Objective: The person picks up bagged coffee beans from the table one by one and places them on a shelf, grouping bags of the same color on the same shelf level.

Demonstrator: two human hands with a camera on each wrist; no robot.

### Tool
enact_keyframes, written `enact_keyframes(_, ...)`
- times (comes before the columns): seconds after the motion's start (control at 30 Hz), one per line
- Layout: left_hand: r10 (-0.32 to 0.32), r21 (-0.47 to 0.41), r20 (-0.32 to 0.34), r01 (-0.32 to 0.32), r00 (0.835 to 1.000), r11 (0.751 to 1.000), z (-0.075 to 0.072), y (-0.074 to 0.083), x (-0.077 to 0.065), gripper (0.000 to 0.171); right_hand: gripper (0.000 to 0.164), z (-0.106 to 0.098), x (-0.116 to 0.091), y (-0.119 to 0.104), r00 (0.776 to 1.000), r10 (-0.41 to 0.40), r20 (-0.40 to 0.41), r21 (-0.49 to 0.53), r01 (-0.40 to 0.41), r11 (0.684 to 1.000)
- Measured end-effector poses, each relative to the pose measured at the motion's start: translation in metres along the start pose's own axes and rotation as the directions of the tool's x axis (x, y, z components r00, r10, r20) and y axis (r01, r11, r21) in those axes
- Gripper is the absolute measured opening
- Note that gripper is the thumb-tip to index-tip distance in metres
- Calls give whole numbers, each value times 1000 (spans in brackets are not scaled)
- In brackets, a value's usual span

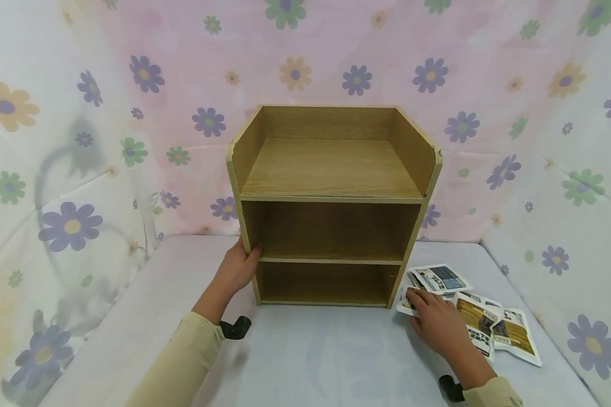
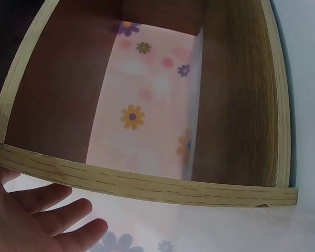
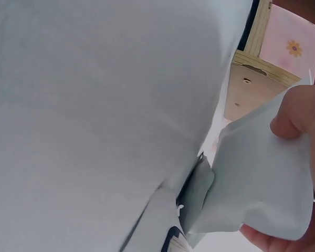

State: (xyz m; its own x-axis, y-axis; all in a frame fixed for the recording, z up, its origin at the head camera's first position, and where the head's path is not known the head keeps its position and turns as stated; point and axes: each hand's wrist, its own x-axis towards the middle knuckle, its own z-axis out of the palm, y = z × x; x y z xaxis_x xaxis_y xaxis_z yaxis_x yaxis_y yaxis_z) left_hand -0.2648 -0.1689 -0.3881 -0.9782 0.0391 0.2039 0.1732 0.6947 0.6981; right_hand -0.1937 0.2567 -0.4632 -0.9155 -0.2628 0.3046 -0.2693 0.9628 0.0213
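A small wooden shelf (image 1: 331,169) with a tray-like top and two compartments below stands on the table. My left hand (image 1: 237,267) grips its left side panel, thumb on the inner side and fingers along the outside. In the left wrist view, those fingers (image 2: 63,215) stretch past the panel's edge. Over at the right, my right hand (image 1: 440,325) pinches a flat pouch (image 3: 262,168) whose plain pale back faces the right wrist camera. More printed pouches lie beside this hand: a blue-and-white one (image 1: 440,278) behind it and brown-and-white ones (image 1: 519,333) to its right, overlapping.
A white cloth (image 1: 305,350) covers the table. Flower-patterned sheets (image 1: 326,51) hang behind and on both sides. The shelf's right side panel (image 1: 407,254) stands close to the pouches. Each wrist carries a black camera mount (image 1: 236,328).
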Motion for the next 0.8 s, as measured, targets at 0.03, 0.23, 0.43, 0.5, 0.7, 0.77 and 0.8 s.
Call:
enact_keyframes(0.03, -2, -2, 3, 2, 1000, 1000, 0, -1, 0, 60, 55, -1, 0, 0, 1000, 1, -6, 5, -1, 1000)
enact_keyframes(0.23, -9, -28, 27, 9, 1000, 1000, 2, -1, 1, 60, 48, -11, 0, 1, 995, -18, -102, 37, 22, 999)
enact_keyframes(0.43, -3, -56, 33, 5, 999, 998, 0, -1, -2, 60, 38, -23, 0, 1, 984, -37, -171, 54, 47, 997)
enact_keyframes(0.5, 2, -59, 32, 0, 999, 998, 0, 0, -2, 60, 38, -28, 0, 1, 989, -9, -149, 63, 19, 998)
enact_keyframes(0.7, 4, -77, 36, -1, 999, 997, 1, 0, -1, 60, 38, -43, -2, 1, 990, 49, -130, 104, -35, 994)
enact_keyframes(0.77, 0, -84, 40, 4, 999, 996, 1, -1, -1, 60, 37, -50, -2, 0, 988, 52, -144, 117, -36, 993)
enact_keyframes(0.8, 1, -84, 40, 2, 999, 996, 1, -1, -1, 60, 37, -53, -2, -1, 988, 61, -138, 121, -45, 992)
